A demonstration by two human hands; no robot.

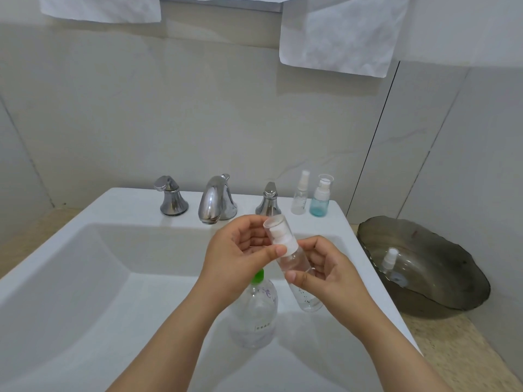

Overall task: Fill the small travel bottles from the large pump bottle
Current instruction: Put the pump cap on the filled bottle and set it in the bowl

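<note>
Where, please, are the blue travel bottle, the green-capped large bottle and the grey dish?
blue travel bottle point(319, 205): head view, tinted body.
green-capped large bottle point(254, 315): head view, clear body.
grey dish point(441, 247): head view, bare inner wall.

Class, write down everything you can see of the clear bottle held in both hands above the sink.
The clear bottle is a slim, see-through plastic cylinder with a white pump head under a clear cap and faint dark print low on its body. It seems empty. It tilts, cap up and away, above the right side of the sink. The left hand pinches its white collar; the right hand grips its middle.
</note>
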